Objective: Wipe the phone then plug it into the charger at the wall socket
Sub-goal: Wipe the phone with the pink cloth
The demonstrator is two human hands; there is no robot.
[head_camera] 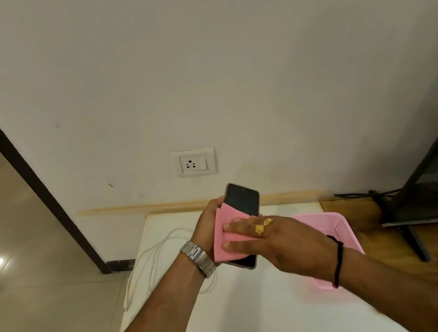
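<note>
Phone (243, 201) held in air above the far part of the white table (237, 309), screen up, dark. Left hand (208, 226) grips its left edge; right hand (272, 240) presses a pink cloth (229, 241) on the lower screen, fingers straight. Socket (194, 162) on the wall, nothing plugged in. White cable (151, 253) hangs over the table's left edge.

Risks: one-sided grip; a hard wipe could tip the phone out. Cable could slide off if snagged.
</note>
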